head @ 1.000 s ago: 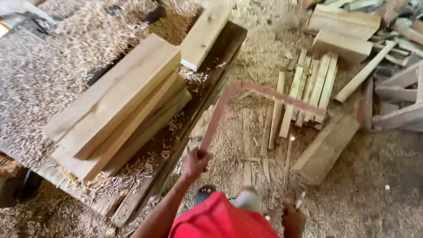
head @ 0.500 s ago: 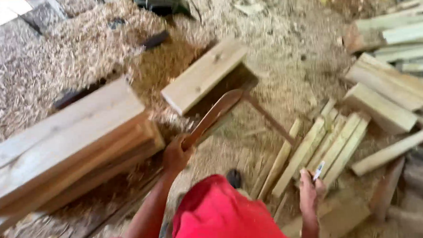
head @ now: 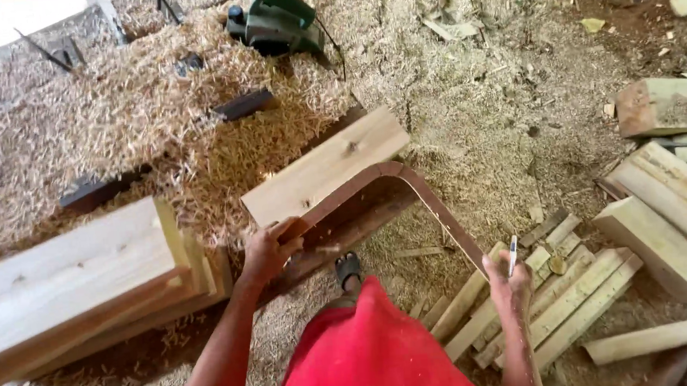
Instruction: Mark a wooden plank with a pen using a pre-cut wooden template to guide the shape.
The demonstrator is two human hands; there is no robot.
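Observation:
My left hand (head: 269, 248) grips one end of a thin, bent reddish-brown wooden template (head: 406, 183). The template arches over the near edge of a pale plank (head: 326, 167) that lies on the bench. My right hand (head: 508, 280) holds the template's other end and also pinches a white and blue pen (head: 511, 255) upright. My red garment (head: 371, 348) fills the bottom centre, and a sandalled foot (head: 348, 268) shows below the plank.
A stack of thick planks (head: 82, 285) lies at the left. Wood shavings (head: 135, 110) cover the bench, with a green power planer (head: 276, 20) at the top. Slats (head: 553, 299) and blocks (head: 673, 207) lie on the sawdust floor at the right.
The view swung toward the bench. My left hand carried the bent template up onto the pale plank's edge. My right hand, with the pen, rose and took the template's other end.

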